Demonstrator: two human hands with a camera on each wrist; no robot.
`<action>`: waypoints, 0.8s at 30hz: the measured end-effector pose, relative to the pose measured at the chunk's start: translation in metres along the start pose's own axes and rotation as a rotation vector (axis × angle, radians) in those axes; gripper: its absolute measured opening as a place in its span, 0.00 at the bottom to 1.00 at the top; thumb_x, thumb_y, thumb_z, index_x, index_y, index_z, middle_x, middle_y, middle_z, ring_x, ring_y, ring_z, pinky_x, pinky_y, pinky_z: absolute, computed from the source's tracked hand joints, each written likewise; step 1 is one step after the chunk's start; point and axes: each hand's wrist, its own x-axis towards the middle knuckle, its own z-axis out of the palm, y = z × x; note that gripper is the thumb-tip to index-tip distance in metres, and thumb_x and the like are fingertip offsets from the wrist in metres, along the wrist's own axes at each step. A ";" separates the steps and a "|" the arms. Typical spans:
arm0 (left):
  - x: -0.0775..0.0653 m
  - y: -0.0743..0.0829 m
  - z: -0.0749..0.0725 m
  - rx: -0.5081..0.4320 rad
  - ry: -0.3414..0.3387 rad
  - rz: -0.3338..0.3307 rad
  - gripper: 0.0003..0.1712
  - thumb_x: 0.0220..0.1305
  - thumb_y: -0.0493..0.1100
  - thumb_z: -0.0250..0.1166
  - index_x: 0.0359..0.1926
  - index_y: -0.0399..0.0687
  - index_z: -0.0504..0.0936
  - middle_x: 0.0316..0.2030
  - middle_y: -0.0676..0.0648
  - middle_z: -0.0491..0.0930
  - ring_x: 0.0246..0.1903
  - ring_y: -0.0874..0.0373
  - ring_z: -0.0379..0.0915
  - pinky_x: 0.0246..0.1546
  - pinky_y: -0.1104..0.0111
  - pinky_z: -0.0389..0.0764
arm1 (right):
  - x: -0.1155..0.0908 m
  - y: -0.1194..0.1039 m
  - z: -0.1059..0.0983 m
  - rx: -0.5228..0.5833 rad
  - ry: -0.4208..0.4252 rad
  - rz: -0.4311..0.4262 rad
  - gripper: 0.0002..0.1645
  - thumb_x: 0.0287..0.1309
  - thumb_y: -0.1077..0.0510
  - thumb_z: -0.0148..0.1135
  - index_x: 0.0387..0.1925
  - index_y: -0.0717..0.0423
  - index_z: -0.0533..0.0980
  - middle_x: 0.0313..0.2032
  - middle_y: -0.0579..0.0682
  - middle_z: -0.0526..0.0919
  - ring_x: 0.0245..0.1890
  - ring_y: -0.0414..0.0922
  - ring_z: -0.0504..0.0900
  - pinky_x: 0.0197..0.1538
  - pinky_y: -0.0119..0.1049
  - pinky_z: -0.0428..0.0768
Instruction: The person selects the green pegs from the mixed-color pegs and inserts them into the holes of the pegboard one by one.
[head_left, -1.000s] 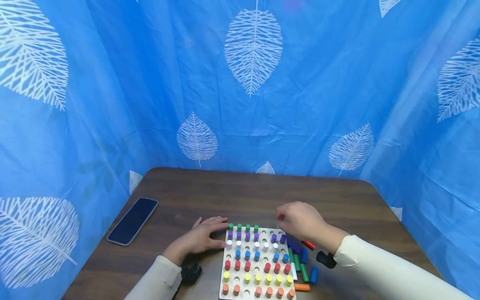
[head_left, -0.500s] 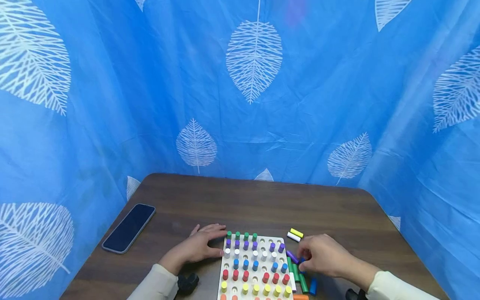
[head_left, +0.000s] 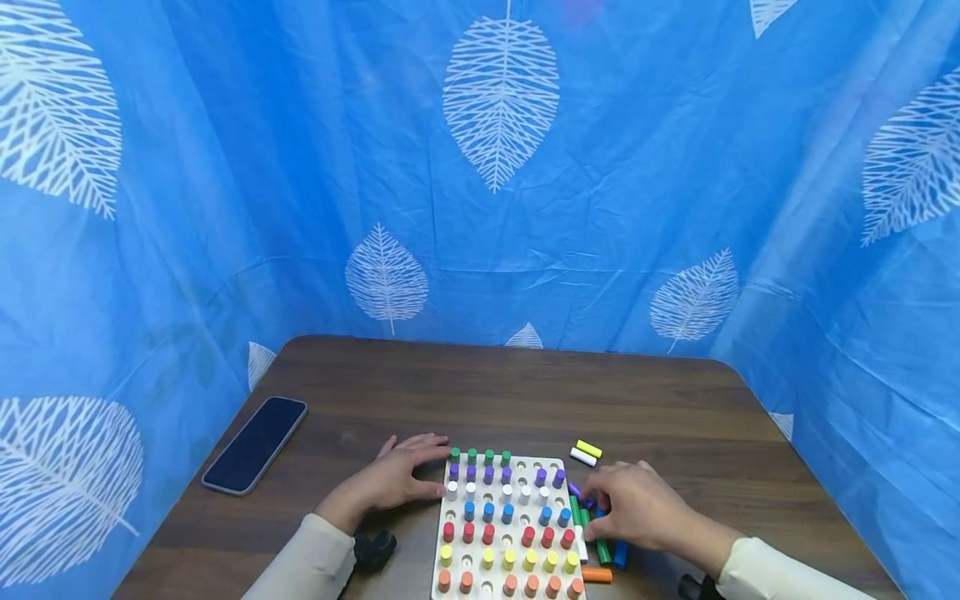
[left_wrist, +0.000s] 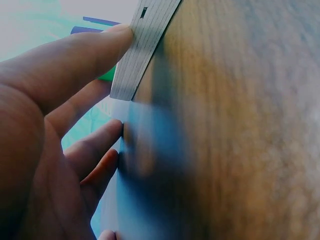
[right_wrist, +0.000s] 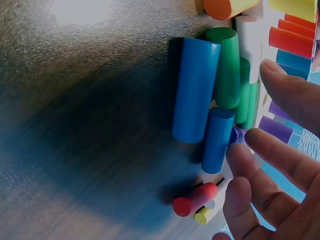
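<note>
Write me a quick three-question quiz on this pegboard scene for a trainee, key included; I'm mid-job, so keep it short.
1. True or false: the phone lies to the left of the pegboard.
2. The pegs standing in the pegboard's far row are: A) red; B) green; C) orange.
3. Which hand is at the loose pegs, and where is the other one?

Key:
1. True.
2. B: that row has green pegs.
3. The right hand; the left hand is at the pegboard's left edge.
</note>
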 end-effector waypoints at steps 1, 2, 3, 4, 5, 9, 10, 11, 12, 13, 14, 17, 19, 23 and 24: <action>0.000 0.000 0.000 -0.001 -0.002 0.000 0.37 0.66 0.57 0.74 0.73 0.55 0.76 0.78 0.45 0.68 0.81 0.40 0.55 0.77 0.26 0.36 | 0.000 0.000 0.002 -0.004 0.003 -0.002 0.25 0.43 0.31 0.83 0.40 0.35 0.86 0.24 0.29 0.73 0.28 0.30 0.66 0.42 0.42 0.67; 0.000 0.000 0.000 -0.005 -0.003 0.001 0.37 0.66 0.56 0.74 0.73 0.54 0.76 0.78 0.45 0.68 0.81 0.40 0.54 0.77 0.26 0.36 | -0.001 0.000 0.003 -0.010 0.008 -0.007 0.26 0.42 0.30 0.83 0.40 0.35 0.86 0.24 0.29 0.73 0.28 0.30 0.66 0.41 0.41 0.66; -0.001 0.000 0.000 -0.006 -0.004 0.003 0.37 0.66 0.56 0.74 0.73 0.54 0.76 0.78 0.45 0.68 0.81 0.40 0.54 0.77 0.26 0.36 | -0.001 0.001 0.004 -0.013 0.011 -0.009 0.27 0.42 0.30 0.83 0.41 0.35 0.86 0.24 0.29 0.73 0.28 0.30 0.66 0.41 0.41 0.65; -0.001 0.000 0.000 -0.010 -0.005 0.005 0.37 0.66 0.55 0.74 0.74 0.54 0.76 0.78 0.45 0.68 0.81 0.39 0.54 0.77 0.26 0.36 | -0.001 0.001 0.004 -0.016 0.014 -0.009 0.27 0.41 0.29 0.82 0.41 0.35 0.86 0.24 0.29 0.73 0.28 0.30 0.66 0.40 0.40 0.64; -0.001 0.000 0.000 -0.011 -0.005 0.007 0.38 0.66 0.55 0.74 0.74 0.54 0.76 0.78 0.45 0.68 0.81 0.40 0.54 0.77 0.26 0.36 | -0.001 0.001 0.005 -0.020 0.017 -0.011 0.28 0.41 0.28 0.82 0.40 0.35 0.86 0.24 0.29 0.73 0.28 0.30 0.66 0.40 0.40 0.64; 0.000 0.000 0.000 -0.006 -0.003 0.012 0.38 0.66 0.54 0.75 0.74 0.52 0.76 0.78 0.46 0.68 0.81 0.40 0.54 0.77 0.26 0.35 | -0.001 0.002 0.006 -0.021 0.020 -0.005 0.28 0.41 0.28 0.82 0.40 0.35 0.86 0.25 0.30 0.73 0.28 0.30 0.67 0.41 0.41 0.65; 0.000 0.000 0.000 -0.005 -0.003 0.012 0.38 0.66 0.54 0.75 0.74 0.52 0.76 0.78 0.46 0.68 0.81 0.41 0.54 0.77 0.26 0.36 | -0.001 0.001 0.006 -0.024 0.017 0.004 0.28 0.41 0.28 0.82 0.40 0.35 0.86 0.25 0.30 0.73 0.28 0.30 0.67 0.41 0.41 0.65; 0.000 0.000 0.000 -0.004 -0.004 0.010 0.38 0.66 0.55 0.75 0.74 0.52 0.76 0.78 0.46 0.68 0.82 0.41 0.54 0.77 0.27 0.36 | -0.001 0.001 0.005 -0.026 0.013 0.013 0.27 0.41 0.29 0.83 0.40 0.34 0.86 0.25 0.29 0.73 0.28 0.30 0.67 0.42 0.41 0.67; 0.000 0.000 0.001 -0.002 -0.006 0.007 0.38 0.66 0.55 0.75 0.74 0.53 0.76 0.78 0.46 0.68 0.82 0.41 0.54 0.77 0.27 0.36 | -0.001 0.000 0.004 -0.029 0.009 0.026 0.26 0.41 0.30 0.83 0.40 0.34 0.86 0.25 0.29 0.73 0.29 0.31 0.67 0.43 0.42 0.68; 0.000 0.000 0.001 -0.002 -0.007 0.002 0.38 0.66 0.55 0.75 0.74 0.53 0.76 0.78 0.46 0.68 0.82 0.41 0.54 0.78 0.27 0.36 | -0.001 -0.001 0.004 -0.034 0.003 0.042 0.25 0.41 0.30 0.83 0.40 0.33 0.86 0.26 0.29 0.74 0.29 0.31 0.67 0.44 0.43 0.70; 0.000 0.000 0.001 -0.001 -0.009 -0.003 0.38 0.66 0.55 0.75 0.74 0.54 0.76 0.78 0.46 0.68 0.82 0.41 0.54 0.78 0.27 0.36 | -0.001 -0.002 0.003 -0.039 -0.004 0.056 0.24 0.42 0.31 0.83 0.40 0.33 0.86 0.26 0.29 0.74 0.29 0.32 0.68 0.45 0.44 0.71; 0.000 0.000 0.002 0.000 -0.015 -0.019 0.37 0.66 0.56 0.74 0.74 0.56 0.76 0.79 0.47 0.67 0.82 0.41 0.54 0.78 0.28 0.36 | 0.001 -0.003 0.002 -0.050 -0.019 0.088 0.20 0.44 0.35 0.84 0.39 0.32 0.86 0.27 0.29 0.75 0.31 0.33 0.68 0.47 0.45 0.72; 0.000 -0.001 0.002 -0.002 -0.013 -0.019 0.37 0.67 0.56 0.74 0.74 0.56 0.76 0.79 0.47 0.67 0.82 0.42 0.54 0.79 0.28 0.36 | 0.003 -0.003 0.002 -0.053 -0.025 0.098 0.19 0.46 0.37 0.84 0.39 0.32 0.86 0.27 0.30 0.75 0.31 0.34 0.68 0.45 0.45 0.72; 0.001 -0.002 0.000 -0.003 -0.009 -0.003 0.37 0.67 0.56 0.74 0.74 0.55 0.76 0.79 0.47 0.67 0.82 0.42 0.54 0.79 0.28 0.35 | 0.006 -0.002 0.002 -0.045 -0.036 0.094 0.16 0.48 0.42 0.84 0.38 0.35 0.86 0.26 0.33 0.73 0.29 0.34 0.68 0.42 0.42 0.72; 0.001 -0.002 0.000 -0.001 -0.007 0.000 0.37 0.67 0.56 0.74 0.74 0.55 0.76 0.79 0.47 0.67 0.82 0.42 0.54 0.78 0.28 0.36 | 0.006 -0.001 0.003 -0.037 -0.039 0.091 0.16 0.49 0.43 0.83 0.38 0.36 0.86 0.25 0.34 0.73 0.29 0.34 0.68 0.40 0.40 0.71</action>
